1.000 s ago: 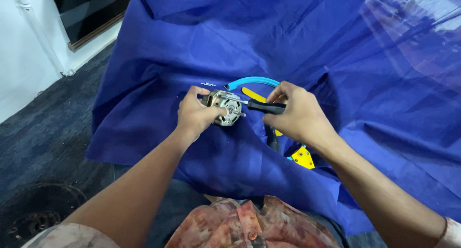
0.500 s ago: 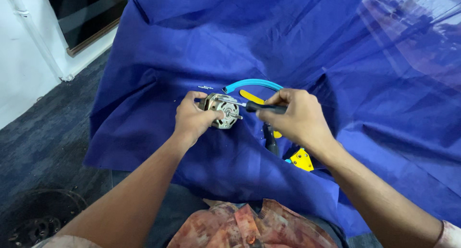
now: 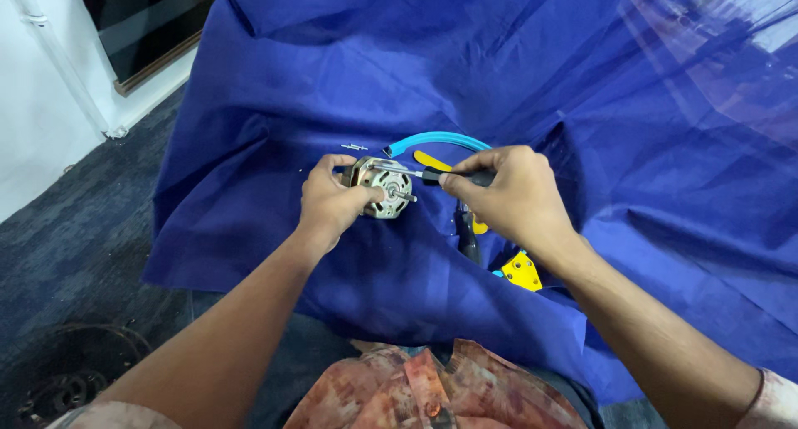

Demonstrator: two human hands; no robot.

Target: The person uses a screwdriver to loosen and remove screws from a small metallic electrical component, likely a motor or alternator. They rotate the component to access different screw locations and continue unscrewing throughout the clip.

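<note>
Blue cloth (image 3: 582, 105) covered the whole work surface, rumpled into folds, with dark carpet (image 3: 75, 238) showing at nine o'clock and a white wall beyond it. Near the middle of the cloth the left hand (image 3: 331, 203) was clenched around a small electric motor (image 3: 381, 186), a round metal body with its shaft pointing toward three o'clock. At three o'clock of the motor the right hand (image 3: 507, 194) gripped the dark handle of a screwdriver (image 3: 432, 176), fingers closed around it, the slim shank reaching across to the motor's top edge. Behind the hands, at twelve o'clock, a curved light-blue tool frame (image 3: 440, 140) lay on the cloth, and two small screws (image 3: 353, 147) lay just beside the motor at eleven o'clock. A yellow piece (image 3: 522, 271) rested at five o'clock, under the right wrist.
</note>
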